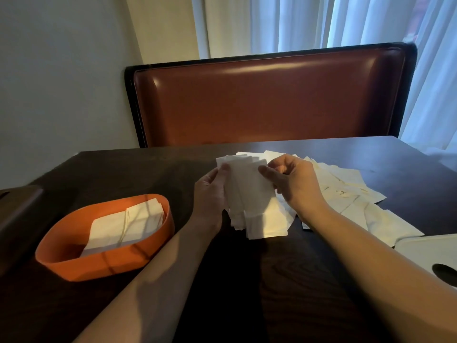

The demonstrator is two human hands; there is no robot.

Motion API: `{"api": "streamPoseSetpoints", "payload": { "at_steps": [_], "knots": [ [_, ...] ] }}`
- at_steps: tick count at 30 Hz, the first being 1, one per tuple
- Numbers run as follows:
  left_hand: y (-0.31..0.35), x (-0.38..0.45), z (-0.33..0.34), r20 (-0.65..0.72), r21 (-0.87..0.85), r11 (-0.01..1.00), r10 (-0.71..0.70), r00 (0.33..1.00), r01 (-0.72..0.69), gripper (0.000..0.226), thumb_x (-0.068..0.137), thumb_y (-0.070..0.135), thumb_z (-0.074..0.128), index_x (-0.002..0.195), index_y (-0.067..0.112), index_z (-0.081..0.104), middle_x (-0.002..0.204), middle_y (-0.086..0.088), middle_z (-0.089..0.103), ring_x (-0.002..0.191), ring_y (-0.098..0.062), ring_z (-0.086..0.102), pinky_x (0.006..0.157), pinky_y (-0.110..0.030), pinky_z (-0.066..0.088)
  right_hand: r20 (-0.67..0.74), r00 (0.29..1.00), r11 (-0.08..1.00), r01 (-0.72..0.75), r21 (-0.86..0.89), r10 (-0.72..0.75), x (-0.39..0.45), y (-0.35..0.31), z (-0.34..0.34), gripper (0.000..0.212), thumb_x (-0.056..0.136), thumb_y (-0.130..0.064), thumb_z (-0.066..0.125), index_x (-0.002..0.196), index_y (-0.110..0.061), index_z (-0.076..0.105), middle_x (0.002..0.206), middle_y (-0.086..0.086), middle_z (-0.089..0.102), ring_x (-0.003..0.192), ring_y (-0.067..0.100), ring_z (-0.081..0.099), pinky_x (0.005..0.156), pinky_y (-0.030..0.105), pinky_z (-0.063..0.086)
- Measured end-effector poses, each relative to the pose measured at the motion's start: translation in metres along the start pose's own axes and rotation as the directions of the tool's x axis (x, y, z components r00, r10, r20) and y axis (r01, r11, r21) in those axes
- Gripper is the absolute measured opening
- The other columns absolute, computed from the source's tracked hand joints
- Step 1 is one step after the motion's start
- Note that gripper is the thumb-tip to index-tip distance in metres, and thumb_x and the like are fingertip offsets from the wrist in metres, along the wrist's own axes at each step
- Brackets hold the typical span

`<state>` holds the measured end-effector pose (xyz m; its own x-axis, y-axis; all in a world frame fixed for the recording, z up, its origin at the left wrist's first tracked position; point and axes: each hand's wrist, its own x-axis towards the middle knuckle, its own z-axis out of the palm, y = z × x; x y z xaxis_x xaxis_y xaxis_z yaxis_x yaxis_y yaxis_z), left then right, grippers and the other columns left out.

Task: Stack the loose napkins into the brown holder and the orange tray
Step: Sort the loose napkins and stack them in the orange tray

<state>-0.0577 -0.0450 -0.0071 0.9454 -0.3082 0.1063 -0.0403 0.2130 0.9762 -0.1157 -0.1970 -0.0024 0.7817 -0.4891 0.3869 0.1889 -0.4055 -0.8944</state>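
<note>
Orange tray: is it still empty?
No, the orange tray already holds a stack of white napkins lying flat inside it.

No text, label, brand or number is showing legibly anywhere in view. The napkins point(249, 194) are showing only blank white faces. The orange tray point(106, 263) is showing a plain, unmarked wall.

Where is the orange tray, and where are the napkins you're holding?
orange tray point(118, 264): head view, on its near outer wall.
bundle of napkins point(247, 191): head view, middle of the front sheet, between both hands.
</note>
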Motion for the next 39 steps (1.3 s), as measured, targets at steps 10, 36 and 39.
{"api": "streamPoseSetpoints", "payload": {
  "at_steps": [10,36,39],
  "knots": [
    [0.0,-0.001,0.0,0.075,0.049,0.999,-0.019,0.997,0.015,0.023,0.105,0.037,0.037,0.102,0.033,0.06,0.105,0.004,0.067,0.095,-0.014,0.065,0.061,-0.021,0.055,0.05,0.999,0.984,0.004,0.177,-0.013,-0.006,-0.007,0.006,0.016,0.091,-0.017,0.068,0.091,-0.001,0.067,0.073,0.001,0.065,0.054,0.002,0.056,0.054,0.017,0.049],
    [-0.011,0.0,0.005,0.147,-0.09,0.991,-0.085,0.986,0.099,0.045,0.101,0.047,0.043,0.126,0.016,0.064,0.122,-0.016,0.066,0.115,-0.038,0.062,0.091,-0.059,0.053,-0.001,0.989,0.955,-0.145,0.259,0.15,-0.006,-0.003,0.012,0.012,0.098,-0.02,0.059,0.09,-0.018,0.068,0.084,-0.004,0.066,0.074,0.008,0.06,0.065,0.02,0.052],
    [-0.009,0.001,0.004,0.127,-0.082,0.992,-0.089,0.988,0.1,0.039,0.102,0.046,0.041,0.12,0.022,0.065,0.119,-0.012,0.066,0.112,-0.033,0.063,0.089,-0.054,0.056,-0.051,0.987,0.941,-0.128,0.314,0.151,-0.005,-0.003,0.009,0.017,0.097,-0.019,0.06,0.083,-0.019,0.07,0.078,-0.003,0.067,0.064,0.002,0.059,0.061,0.019,0.05]
  ]
}}
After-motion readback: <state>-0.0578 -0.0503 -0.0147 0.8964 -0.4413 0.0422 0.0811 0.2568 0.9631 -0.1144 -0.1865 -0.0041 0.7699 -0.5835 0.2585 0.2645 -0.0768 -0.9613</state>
